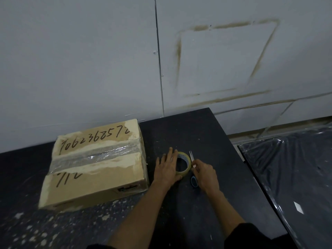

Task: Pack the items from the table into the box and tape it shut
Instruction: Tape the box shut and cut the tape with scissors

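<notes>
Just right of left hand (168, 168): tape roll (183, 163).

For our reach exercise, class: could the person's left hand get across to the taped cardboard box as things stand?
Probably yes. The left hand rests on the yellowish tape roll, just right of the taped brown cardboard box. Only bare black tabletop lies between them.

Handwritten markings on the closed brown cardboard box (93, 166).
Black marker digits reading "7062368572" run along the top flap beyond the strip of clear packing tape (95, 155); the last figure meets the box edge. Nearer the viewer, a partial marking resembling "7/12" stands below the tape, its reading uncertain.
</notes>
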A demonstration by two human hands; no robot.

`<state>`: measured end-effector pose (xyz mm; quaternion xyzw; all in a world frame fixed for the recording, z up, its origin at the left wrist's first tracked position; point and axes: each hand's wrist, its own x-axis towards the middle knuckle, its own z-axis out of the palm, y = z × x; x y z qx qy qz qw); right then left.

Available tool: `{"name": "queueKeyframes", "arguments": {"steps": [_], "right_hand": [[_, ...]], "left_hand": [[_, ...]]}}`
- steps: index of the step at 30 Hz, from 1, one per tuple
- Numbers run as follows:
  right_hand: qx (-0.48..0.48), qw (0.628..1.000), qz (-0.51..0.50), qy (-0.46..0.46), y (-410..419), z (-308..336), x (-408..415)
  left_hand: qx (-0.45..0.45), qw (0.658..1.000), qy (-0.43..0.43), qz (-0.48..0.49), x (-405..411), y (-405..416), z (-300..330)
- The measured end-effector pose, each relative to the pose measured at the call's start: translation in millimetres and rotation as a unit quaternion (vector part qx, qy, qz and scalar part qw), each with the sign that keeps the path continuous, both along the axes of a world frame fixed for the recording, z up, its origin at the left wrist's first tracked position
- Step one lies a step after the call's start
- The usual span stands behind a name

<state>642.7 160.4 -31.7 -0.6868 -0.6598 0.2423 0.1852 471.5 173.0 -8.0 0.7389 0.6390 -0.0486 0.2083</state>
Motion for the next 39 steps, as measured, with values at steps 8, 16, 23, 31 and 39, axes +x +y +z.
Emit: {"name": "queueKeyframes", "arguments": {"steps": [8, 16, 23, 31, 39], "right_hand": [[-0.029, 0.997, 0.065, 0.023, -1, -4, 16], [-0.062, 0.991, 0.116, 0.004, 1, 0, 21], [-0.058, 0.991, 0.124, -0.010, -4, 1, 19], [-0.088, 0.984, 0.157, -0.011, 1, 2, 23], [-0.075, 0.987, 0.142, -0.034, -2, 5, 27]], "left_hand": [[0.015, 0.999, -0.015, -0.029, -15, -12, 18], [0.015, 0.998, -0.029, -0.046, -26, -21, 24], [-0.041, 0.995, -0.013, -0.095, -21, -38, 13], [0.025, 0.997, 0.027, -0.071, -17, -35, 7], [0.021, 0.999, 0.014, -0.048, -15, -30, 4]]}}
